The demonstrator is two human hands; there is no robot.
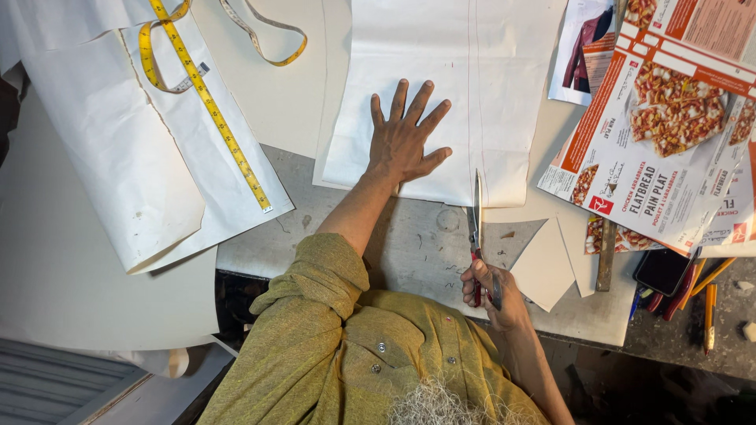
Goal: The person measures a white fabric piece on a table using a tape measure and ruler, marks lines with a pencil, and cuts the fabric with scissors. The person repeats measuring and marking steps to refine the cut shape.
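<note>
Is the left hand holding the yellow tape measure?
No, the left hand lies flat on the white paper; the tape measure lies apart.

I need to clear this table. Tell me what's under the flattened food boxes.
Under the flattened food boxes: a wooden ruler pokes out, plus white paper offcuts and the table. Anything else is covered.

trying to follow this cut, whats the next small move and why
Probably close the scissors forward along the drawn line: the right hand has the blades at the white paper near edge, and the left hand lies flat, pinning the sheet.
</note>
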